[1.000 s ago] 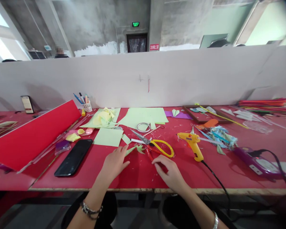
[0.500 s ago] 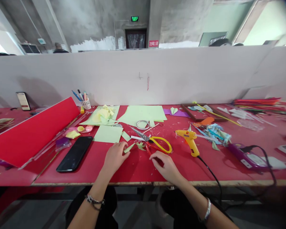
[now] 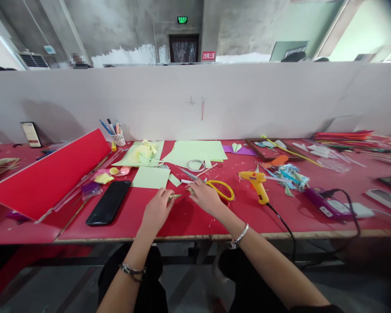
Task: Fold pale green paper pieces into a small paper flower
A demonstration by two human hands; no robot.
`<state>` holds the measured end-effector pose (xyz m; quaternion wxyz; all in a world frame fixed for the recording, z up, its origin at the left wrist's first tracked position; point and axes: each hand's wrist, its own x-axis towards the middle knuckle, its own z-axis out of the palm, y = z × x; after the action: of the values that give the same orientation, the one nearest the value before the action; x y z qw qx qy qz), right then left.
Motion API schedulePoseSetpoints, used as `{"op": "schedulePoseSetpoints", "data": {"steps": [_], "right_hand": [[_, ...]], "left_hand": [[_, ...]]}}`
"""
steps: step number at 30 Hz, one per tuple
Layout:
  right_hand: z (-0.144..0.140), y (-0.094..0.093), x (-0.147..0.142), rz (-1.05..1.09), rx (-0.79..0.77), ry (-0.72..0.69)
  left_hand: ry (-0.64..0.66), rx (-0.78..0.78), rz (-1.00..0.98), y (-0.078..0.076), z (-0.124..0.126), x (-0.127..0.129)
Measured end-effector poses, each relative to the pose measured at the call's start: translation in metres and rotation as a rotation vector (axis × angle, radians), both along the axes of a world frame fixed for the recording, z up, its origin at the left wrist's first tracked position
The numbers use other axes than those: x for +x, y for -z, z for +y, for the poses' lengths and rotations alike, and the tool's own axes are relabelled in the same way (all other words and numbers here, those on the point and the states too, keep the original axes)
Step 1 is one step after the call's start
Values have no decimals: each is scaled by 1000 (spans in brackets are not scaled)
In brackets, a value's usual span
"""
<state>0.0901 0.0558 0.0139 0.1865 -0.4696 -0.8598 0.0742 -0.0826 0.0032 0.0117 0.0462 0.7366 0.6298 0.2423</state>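
- Just below the middle of the frame we see the left hand point(image 3: 157, 209) lying on the red table point(image 3: 195, 219), its fingers curled loosely onto one end of a small green paper piece point(image 3: 175, 196); it seems to pinch that end, though the grip itself is partly hidden
- The right hand point(image 3: 204, 196) sits just right of it, fingers bent down over the other end of the same piece; whether it grips or only touches we cannot tell
- The yellow-handled scissors point(image 3: 219, 188) lie touching the far side of the right hand, blades pointing to the upper left
- Left of centre, against the white partition point(image 3: 195, 104), a small patterned cup point(image 3: 119, 139) holds several pens standing upright and fanned out
- Right of centre at the back, a shallow brown tray point(image 3: 267, 151) holds paper scraps; a long yellow stick lies across it
- A yellow glue gun point(image 3: 254, 182) rests right of the scissors, its black cord running off the near edge; a black phone point(image 3: 109, 202) lies left of the hands; pale green sheets point(image 3: 195, 153) spread behind them
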Motion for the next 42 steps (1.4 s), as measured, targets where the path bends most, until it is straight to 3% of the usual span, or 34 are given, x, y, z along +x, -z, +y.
{"op": "schedulePoseSetpoints", "data": {"steps": [7,16,21,26,29,34,42], "right_hand": [[-4,6,8,131,-5,16],[-17,13,30,412,8,83],[-18,8,27,368,-12,15],[-25,12,18,92,-6,38],[-27,17,16,15,10,17],[-24,23,13,72,15,93],[-31,30,14,254,35,89]], "left_hand": [[109,55,-169,-3,5,-2],[279,18,-222,13,22,26],[197,73,-132,5,21,25],[135,-40,-250,6,12,19],[120,-22,-286,8,11,19],[89,-8,-301,7,12,21],[43,-113,-289,9,5,22]]}}
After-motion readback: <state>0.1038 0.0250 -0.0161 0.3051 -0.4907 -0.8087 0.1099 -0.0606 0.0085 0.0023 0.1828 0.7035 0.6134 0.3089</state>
